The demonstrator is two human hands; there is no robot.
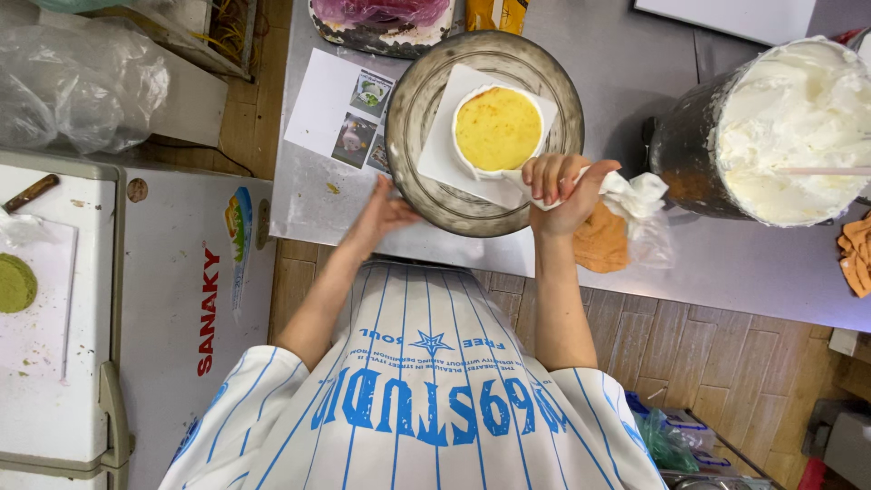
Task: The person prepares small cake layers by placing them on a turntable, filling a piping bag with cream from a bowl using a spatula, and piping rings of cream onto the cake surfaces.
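Head view: piping bag at the cake's edge

Head view, nearest first: a striped white-and-blue shirt (417, 408) fills the bottom of the frame, and both bare forearms reach up from it to a steel counter (726, 263).

The right hand (564, 186) is closed around a piping bag (635, 195), fingers curled and pressed tight on the plastic. The twisted tail of the bag bunches out to the right of the grip, over an orange cloth (601, 243) that lies just beside and below the hand. The tip end is hidden under the fingers, so I cannot tell whether it touches anything.

The left hand (386, 213) lies flat and spread, fingers resting against the near rim of the turntable (413, 127); it pinches nothing.

Just beyond the right hand's grip, up and to the left, sits the cake (497, 129): a round yellow sponge with a white cream ring around its side. It stands on a white square board (445, 154), which lies on the turntable.

Beyond the left hand, a paper sheet (337, 113) with small photos lies partly under the turntable. Far to the right of the grip stands a large tub (680, 154) heaped with white cream (798, 127).
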